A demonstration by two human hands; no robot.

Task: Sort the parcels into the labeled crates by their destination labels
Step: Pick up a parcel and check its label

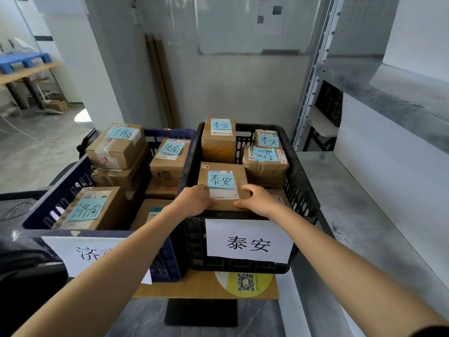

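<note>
A cardboard parcel [224, 173] with a blue 泰安 note lies at the front of the black crate [301, 181], whose paper sign [249, 240] reads 泰安. My left hand [195, 199] rests on the parcel's near left corner. My right hand [257, 199] lies on its near right corner, fingers loosely curved over the top. Three more 泰安 parcels [266, 158] stand behind it. The blue crate [48, 205] on the left holds several parcels [116, 145] with 济南 notes, and its sign [80, 254] is partly hidden by my left arm.
Both crates stand on a flat cardboard sheet [201, 285] with a yellow QR sticker. A grey shelf [364, 227] runs along the right. Behind are a white wall, cardboard tubes [161, 79] and a whiteboard. A dark chair [19, 251] sits at left.
</note>
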